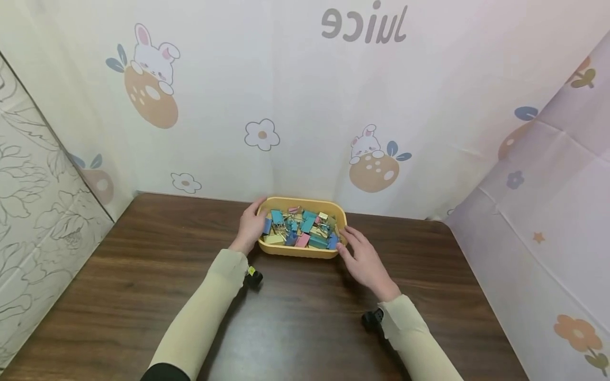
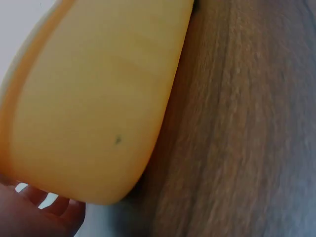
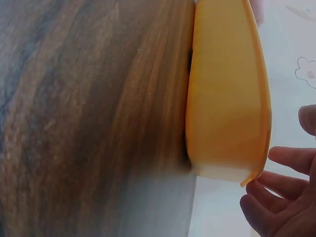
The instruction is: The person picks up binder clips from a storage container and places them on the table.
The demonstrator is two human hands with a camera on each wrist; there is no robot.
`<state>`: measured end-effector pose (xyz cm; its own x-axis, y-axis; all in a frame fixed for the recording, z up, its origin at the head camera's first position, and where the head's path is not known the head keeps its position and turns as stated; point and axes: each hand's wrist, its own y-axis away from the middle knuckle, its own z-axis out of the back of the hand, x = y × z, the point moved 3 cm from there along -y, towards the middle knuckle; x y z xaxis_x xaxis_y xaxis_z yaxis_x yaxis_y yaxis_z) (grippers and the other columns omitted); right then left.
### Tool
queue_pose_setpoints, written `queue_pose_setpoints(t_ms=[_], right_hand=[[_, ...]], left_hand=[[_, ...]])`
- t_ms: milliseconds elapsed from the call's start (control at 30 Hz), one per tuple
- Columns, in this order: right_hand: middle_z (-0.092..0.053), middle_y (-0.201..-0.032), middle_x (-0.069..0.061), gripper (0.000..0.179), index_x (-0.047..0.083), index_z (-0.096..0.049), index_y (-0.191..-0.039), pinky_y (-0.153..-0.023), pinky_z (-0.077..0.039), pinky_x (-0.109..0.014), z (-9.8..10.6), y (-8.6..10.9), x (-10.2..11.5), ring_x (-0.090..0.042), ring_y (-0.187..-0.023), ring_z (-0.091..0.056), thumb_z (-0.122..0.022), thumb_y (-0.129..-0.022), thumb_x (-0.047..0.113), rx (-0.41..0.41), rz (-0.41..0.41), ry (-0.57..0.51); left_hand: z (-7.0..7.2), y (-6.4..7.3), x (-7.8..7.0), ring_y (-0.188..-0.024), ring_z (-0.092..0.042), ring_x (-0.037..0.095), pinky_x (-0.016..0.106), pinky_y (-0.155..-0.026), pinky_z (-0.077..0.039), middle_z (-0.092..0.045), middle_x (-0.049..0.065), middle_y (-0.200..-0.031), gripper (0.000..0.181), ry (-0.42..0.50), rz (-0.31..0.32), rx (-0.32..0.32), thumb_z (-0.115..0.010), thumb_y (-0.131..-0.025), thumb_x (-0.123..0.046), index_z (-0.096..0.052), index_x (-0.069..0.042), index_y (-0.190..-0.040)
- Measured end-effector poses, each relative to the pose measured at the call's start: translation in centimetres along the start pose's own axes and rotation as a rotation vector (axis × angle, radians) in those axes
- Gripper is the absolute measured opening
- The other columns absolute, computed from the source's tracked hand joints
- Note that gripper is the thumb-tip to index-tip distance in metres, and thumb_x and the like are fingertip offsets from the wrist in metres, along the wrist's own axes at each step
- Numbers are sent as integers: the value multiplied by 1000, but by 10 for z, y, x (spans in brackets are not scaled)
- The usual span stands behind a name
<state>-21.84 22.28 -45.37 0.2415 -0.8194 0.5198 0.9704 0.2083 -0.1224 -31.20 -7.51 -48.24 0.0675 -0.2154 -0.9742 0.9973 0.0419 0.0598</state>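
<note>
A yellow plastic basket (image 1: 300, 253) stands at the back of the wooden table, filled with binder clips (image 1: 305, 226) in teal, blue, pink and yellow. My left hand (image 1: 250, 226) holds its left end, with the thumb at the rim; the left wrist view shows the fingers (image 2: 74, 217) bent around that end. At the opposite end is my right hand (image 1: 364, 259), its fingers spread and fairly straight by the rim. In the right wrist view, fingertips (image 3: 281, 154) lie against or very near the basket's end and the thumb (image 3: 307, 118) stands apart from it.
The brown wooden table (image 1: 305, 328) extends toward me from the basket. A pale printed curtain (image 1: 305, 106) hangs close behind it, with more cloth at both sides. Small black cameras (image 1: 254, 279) sit at both wrists.
</note>
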Motion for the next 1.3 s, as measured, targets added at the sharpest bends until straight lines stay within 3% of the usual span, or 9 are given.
queue_pose_setpoints(t_ms=[167,433,667,833,1033,1300], right_hand=[[-38,-154,-12,53,8,-51,-144,-111,-31,-57,1,-1,-2,-34,-140,-36,-47,-105,42,-25,2,2],[-50,-143,-15,43,4,-57,-137,-108,-37,-53,4,-10,-1,-33,-132,-44,-57,-102,28,-80,22,28],[-61,-131,-14,37,4,-64,-128,-102,-41,-50,2,-20,5,-31,-121,-48,-62,-98,24,-142,8,61],[-68,-118,-11,28,3,-70,-117,-93,-44,-46,-1,-26,18,-27,-108,-51,-65,-95,20,-209,23,15],[-69,-112,-6,25,7,-71,-117,-86,-51,-42,-14,-37,38,-21,-97,-59,-67,-94,17,-148,59,-60],[-70,-114,-5,31,6,-69,-124,-87,-53,-40,-33,-49,58,-20,-100,-64,-68,-95,18,-56,119,-112]], left_hand=[[-3,-6,4,-146,-28,24,44,-117,-25,-35,4,-158,45,64,9,15,-42,-109,-24,-41,-18,-153],[-7,-9,7,-148,-22,23,44,-118,-20,-28,2,-161,46,167,48,78,-40,-109,-27,-37,-20,-155],[-5,-8,7,-147,-24,24,46,-118,-21,-29,4,-161,46,90,13,82,-38,-109,-26,-37,-20,-155],[-2,-7,9,-147,-24,24,47,-118,-21,-29,3,-161,46,61,2,83,-38,-109,-26,-36,-20,-155],[4,-7,11,-147,-23,25,46,-118,-20,-28,4,-161,46,62,-4,80,-38,-110,-24,-35,-19,-156],[1,-8,9,-147,-25,24,45,-118,-22,-29,4,-161,46,68,-14,86,-38,-110,-23,-36,-18,-155]])
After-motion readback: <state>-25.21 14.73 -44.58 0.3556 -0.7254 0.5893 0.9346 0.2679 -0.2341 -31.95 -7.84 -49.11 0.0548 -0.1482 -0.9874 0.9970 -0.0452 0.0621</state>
